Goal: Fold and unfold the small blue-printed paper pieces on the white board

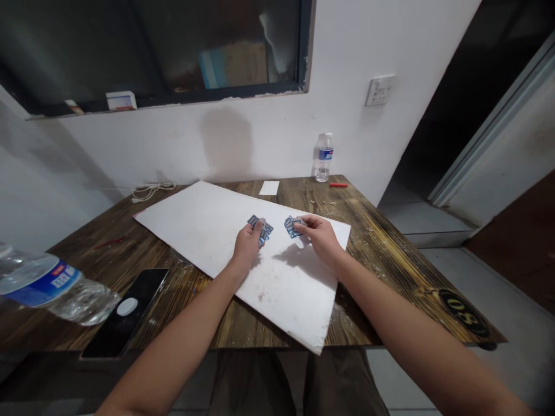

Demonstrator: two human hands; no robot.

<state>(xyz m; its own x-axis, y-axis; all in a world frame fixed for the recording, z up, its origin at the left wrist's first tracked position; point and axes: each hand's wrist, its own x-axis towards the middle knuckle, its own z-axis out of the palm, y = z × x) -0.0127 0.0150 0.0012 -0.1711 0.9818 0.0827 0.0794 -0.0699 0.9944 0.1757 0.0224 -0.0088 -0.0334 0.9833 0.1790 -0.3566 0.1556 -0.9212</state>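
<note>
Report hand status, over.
Left hand holding blue-printed cards. Right hand holding second bunch of cards. White board beneath both.

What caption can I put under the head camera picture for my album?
Left hand and right hand hold small blue cards over a white board on a wooden table.

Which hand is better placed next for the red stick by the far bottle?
Right, probably: the right hand is nearer the red stick and on its side of the white board. It holds blue cards, as the left hand does.
</note>
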